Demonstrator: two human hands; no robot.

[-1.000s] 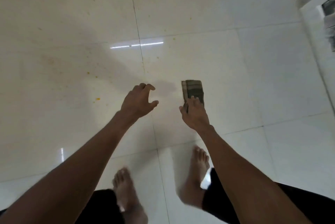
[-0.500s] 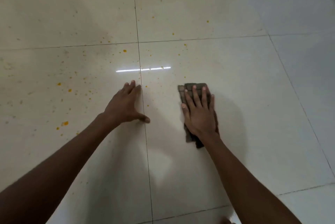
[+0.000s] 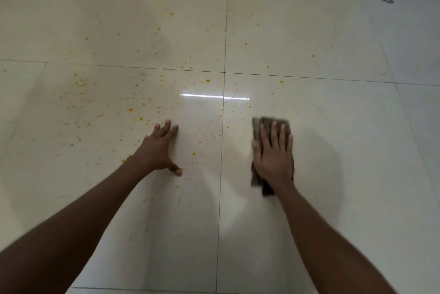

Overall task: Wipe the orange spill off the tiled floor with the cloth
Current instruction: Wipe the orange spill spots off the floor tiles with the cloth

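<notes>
The right hand (image 3: 273,160) is lying flat on the folded dark cloth (image 3: 271,124), right of centre in the frame, fingers straight and spread, pressing it to the tiled floor (image 3: 333,174) rather than closing a grip on it. The left hand (image 3: 159,150) is resting open on the floor left of centre, holding nothing. The orange spill (image 3: 142,112) is lying in scattered drops across the middle and left of the frame, around the left hand

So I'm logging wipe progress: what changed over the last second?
The right hand went from holding the folded dark cloth above the floor to pressing it flat. The left hand came down, palm planted. The orange spatter remains unwiped.
</notes>
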